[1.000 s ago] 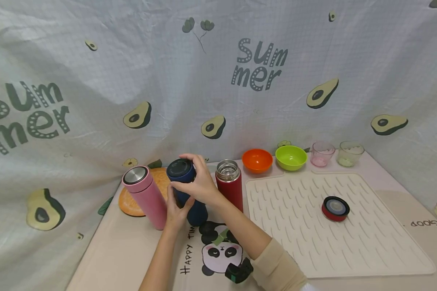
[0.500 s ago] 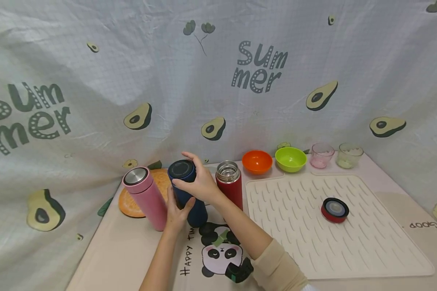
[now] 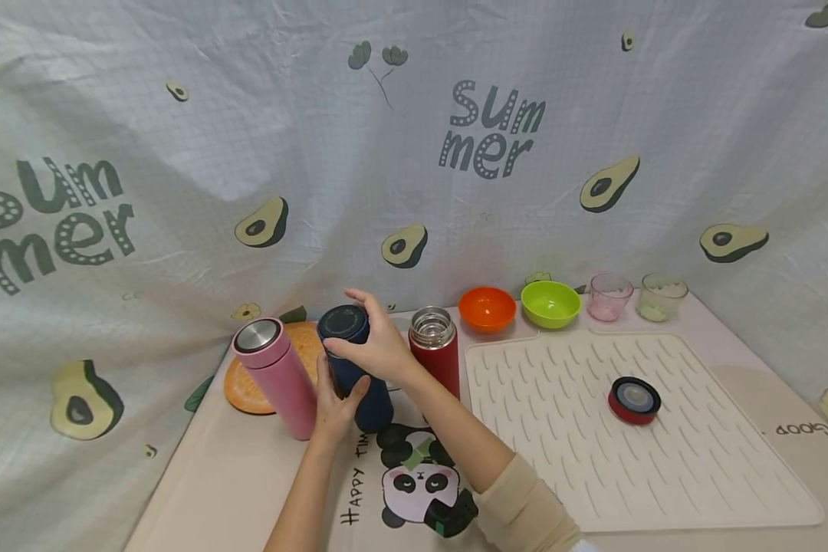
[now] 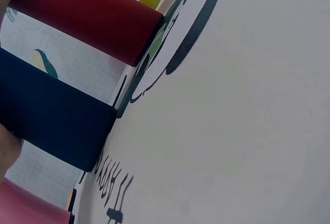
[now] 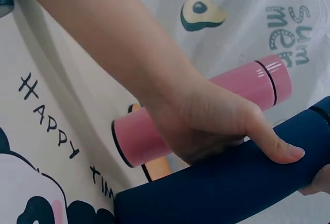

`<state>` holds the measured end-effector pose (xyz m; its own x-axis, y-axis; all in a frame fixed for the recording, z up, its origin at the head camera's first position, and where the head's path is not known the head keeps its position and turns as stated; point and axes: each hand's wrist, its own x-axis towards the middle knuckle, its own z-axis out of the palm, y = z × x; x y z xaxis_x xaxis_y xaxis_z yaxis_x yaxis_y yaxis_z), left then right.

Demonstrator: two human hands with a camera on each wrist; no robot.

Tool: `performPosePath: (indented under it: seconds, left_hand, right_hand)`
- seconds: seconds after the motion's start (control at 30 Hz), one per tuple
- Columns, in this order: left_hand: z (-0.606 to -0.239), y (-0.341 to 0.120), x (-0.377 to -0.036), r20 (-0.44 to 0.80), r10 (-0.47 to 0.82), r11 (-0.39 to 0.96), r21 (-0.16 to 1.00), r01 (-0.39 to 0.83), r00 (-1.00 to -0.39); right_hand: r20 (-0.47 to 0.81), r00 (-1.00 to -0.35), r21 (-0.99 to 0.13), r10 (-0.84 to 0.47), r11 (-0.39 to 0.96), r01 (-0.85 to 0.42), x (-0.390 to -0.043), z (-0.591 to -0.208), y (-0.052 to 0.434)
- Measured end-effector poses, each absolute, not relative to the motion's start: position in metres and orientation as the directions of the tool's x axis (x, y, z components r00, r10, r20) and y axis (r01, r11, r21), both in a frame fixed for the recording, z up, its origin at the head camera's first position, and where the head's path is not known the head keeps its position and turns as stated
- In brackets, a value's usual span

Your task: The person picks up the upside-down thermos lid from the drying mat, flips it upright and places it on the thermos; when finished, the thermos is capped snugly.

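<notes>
A navy thermos bottle (image 3: pixel 374 406) stands on the table, topped by a dark screw lid (image 3: pixel 343 322). My left hand (image 3: pixel 334 414) grips its body from the near side, the thumb lying along the wall in the right wrist view. From the right, my right hand (image 3: pixel 381 349) holds the lid, thumb in front and index finger at the far rim. A pink thermos bottle (image 3: pixel 286 383) with a steel-topped lid is just to the left. To the right stands a red thermos bottle (image 3: pixel 438 364), its steel mouth uncovered and its lower part overlapped by my right forearm.
On the cream ribbed mat (image 3: pixel 545 429) at right lies a red and black lid (image 3: pixel 635 400). An orange bowl (image 3: pixel 487 309), a green bowl (image 3: pixel 550 303), a pink glass (image 3: pixel 609 297) and a greenish glass (image 3: pixel 662 297) line the back. An orange round mat (image 3: pixel 248 391) lies behind the pink bottle.
My right thumb and index finger have shifted slightly around the navy bottle's lid. The left hand keeps its grip, and the other things stay in place.
</notes>
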<state>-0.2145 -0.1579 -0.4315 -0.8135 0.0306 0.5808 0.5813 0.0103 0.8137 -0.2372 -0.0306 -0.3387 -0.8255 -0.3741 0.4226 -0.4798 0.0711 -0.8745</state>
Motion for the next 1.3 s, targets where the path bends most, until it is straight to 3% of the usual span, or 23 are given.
performPosePath:
  seconds: [0.17, 0.6, 1.03, 1.3]
  left_hand:
    - [-0.429, -0.158, -0.213, 0.574, 0.027, 0.023, 0.818, 0.574, -0.819]
    - [-0.431, -0.159, -0.212, 0.584, 0.022, 0.040, 0.811, 0.584, -0.812]
    - [-0.430, -0.158, -0.213, 0.550, 0.025, 0.041, 0.834, 0.550, -0.835]
    - [-0.428, -0.159, -0.212, 0.532, 0.027, 0.069, 0.844, 0.533, -0.846]
  right_hand:
    - [0.394, -0.824, -0.895, -0.407, 0.034, -0.445, -0.225, -0.325, -0.025]
    - [0.338, -0.854, -0.930, -0.395, 0.000, -0.368, -0.233, -0.342, -0.031]
    - [0.361, -0.854, -0.914, -0.375, 0.041, -0.404, -0.232, -0.339, -0.032]
    - [0.343, -0.858, -0.932, -0.383, -0.025, -0.362, -0.233, -0.338, -0.032]
